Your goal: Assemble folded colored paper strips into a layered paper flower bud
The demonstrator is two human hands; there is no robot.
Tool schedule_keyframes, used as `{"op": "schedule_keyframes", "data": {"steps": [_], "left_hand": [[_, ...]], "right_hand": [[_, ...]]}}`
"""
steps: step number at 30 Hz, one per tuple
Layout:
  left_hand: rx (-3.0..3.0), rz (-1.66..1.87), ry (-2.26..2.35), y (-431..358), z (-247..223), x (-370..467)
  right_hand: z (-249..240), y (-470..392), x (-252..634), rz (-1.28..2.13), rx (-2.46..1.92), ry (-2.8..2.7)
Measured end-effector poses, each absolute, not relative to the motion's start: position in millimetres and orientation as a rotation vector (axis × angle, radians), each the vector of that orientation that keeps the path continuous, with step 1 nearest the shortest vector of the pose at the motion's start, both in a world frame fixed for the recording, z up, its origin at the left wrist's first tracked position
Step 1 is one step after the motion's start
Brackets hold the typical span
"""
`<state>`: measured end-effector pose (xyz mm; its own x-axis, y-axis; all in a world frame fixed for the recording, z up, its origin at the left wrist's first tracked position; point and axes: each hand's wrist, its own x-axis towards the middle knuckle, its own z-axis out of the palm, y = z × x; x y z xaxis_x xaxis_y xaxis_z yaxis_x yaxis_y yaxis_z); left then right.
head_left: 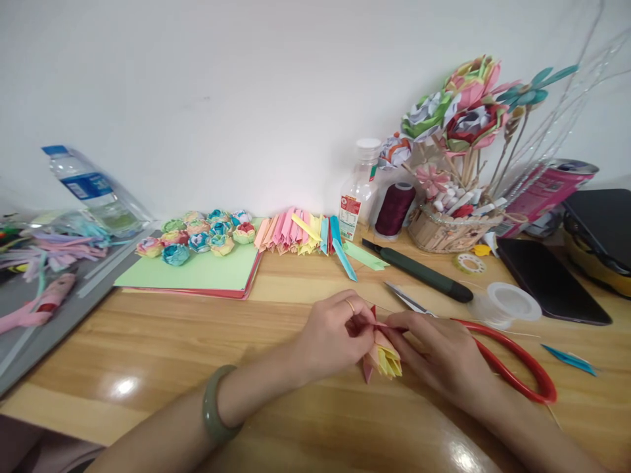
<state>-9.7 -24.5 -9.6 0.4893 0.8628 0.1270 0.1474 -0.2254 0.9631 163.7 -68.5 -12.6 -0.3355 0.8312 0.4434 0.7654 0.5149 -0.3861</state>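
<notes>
Head view: nearest, a green bangle [211, 407] circles the left wrist above the wooden table [187, 355]. Beyond it, both hands meet over a small pink-and-yellow paper flower [387, 360], its yellow opening tipped down toward the tabletop. The left hand [330, 332] pinches its pink paper between thumb and fingers; the right hand [446, 348] grips the same gathered end from the other side, its exact fingertip contact partly hidden.

Uneven pinching could crease the petals or let a folded piece slip out, since the layers look loose. Just beside and partly beneath the right hand lie red-handled scissors [535, 378]; a sideways sweep of that arm could shove them or catch the fine thread near the clear spool [515, 302].

Farther out, a dark green cutter [426, 272] lies slantwise between the hands and the basket [444, 233], in the way of a straight reach. To its left, a row of folded paper pieces [290, 233] adjoins green paper [197, 272] bearing finished-looking blooms [175, 254]. Near the wall, a clear bottle [349, 203] stands beside a maroon thread cone [394, 210].
</notes>
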Motion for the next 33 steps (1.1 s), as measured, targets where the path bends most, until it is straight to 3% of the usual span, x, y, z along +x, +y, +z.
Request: {"op": "schedule_keyframes", "data": {"steps": [7,11,18,24,29,31,33], "left_hand": [[1.889,0.939,0.833,-20,-8,-10],[1.765,0.757,0.869,-19,-7,-8],[1.419,0.824,0.781,-17,2,-15],[1.205,0.628,0.680,-7,1,-11],[1.451,0.956,0.690,-9,-7,-10],[1.608,1.107,0.711,-10,-8,-12],[1.766,1.204,0.722,-12,-7,-15]], "right_hand": [[-12,-69,164,-0.092,-1.235,-2.185],[-11,-68,165,-0.073,-1.202,-2.172],[-14,-68,171,0.050,-1.159,-2.170],[-11,-66,173,0.063,-1.076,-2.129],[2,-63,167,-0.121,-1.173,-1.909],[7,-63,164,0.015,-1.323,-1.760],[12,-63,160,0.365,-1.456,-1.663]]}}
